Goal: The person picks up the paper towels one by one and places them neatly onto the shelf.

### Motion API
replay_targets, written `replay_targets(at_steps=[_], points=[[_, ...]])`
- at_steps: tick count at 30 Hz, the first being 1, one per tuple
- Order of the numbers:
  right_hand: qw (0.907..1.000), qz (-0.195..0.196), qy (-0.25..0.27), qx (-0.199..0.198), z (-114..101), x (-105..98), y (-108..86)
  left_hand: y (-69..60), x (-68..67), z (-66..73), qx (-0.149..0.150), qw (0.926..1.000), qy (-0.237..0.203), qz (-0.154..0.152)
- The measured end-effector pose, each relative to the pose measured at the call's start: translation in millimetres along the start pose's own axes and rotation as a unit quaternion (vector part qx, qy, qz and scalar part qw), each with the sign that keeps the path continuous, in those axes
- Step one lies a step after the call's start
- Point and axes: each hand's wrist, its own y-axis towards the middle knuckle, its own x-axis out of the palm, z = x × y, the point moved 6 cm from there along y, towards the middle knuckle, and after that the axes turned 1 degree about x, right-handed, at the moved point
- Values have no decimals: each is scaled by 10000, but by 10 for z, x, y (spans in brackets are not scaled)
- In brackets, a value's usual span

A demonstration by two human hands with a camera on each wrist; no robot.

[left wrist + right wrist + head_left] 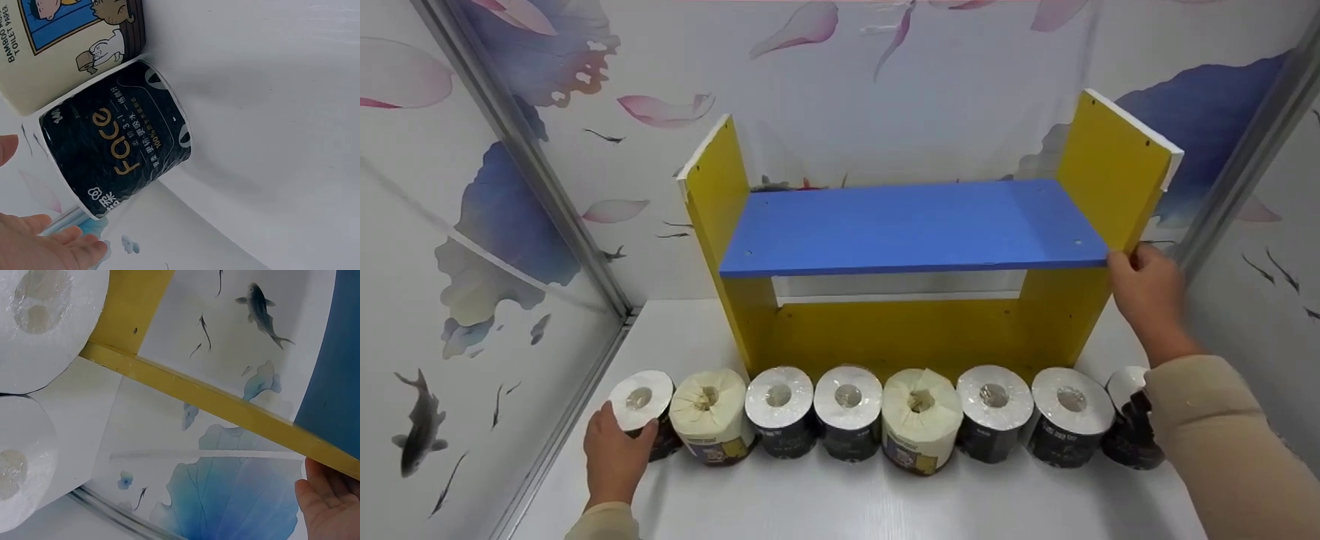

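Observation:
A row of toilet paper rolls stands upright along the front of a yellow shelf unit with a blue board (915, 225). My left hand (616, 454) is beside the leftmost roll, black-wrapped with a white top (649, 390). Thumb and fingers are spread around its near left side, and in the left wrist view the hand (50, 244) shows a gap to the black roll (118, 138). My right hand (1151, 300) grips the front edge of the right yellow side panel (1110, 180), level with the blue board. Part of its fingers is hidden behind the panel.
Cream-wrapped rolls (712, 420) stand among the black-wrapped ones. The rightmost roll (1129, 427) is partly covered by the right sleeve. White panels printed with fish and petals (502, 300) enclose the white table (810, 502) at the back and sides.

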Motion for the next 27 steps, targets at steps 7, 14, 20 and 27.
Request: replay_targets(at_steps=[7, 14, 20, 27], points=[[10000, 78, 32, -17, 11, -25, 1, 34, 45, -26, -126, 9999, -102, 37], [9997, 124, 190, -86, 10, 5, -19, 54, 87, -127, -360, 9993, -140, 29], [9992, 297, 205, -152, 9, 10, -25, 85, 148, -209, -485, 9985, -146, 193], [9997, 181, 174, -43, 33, 25, -16, 117, 213, -257, -596, 9976, -324, 147]])
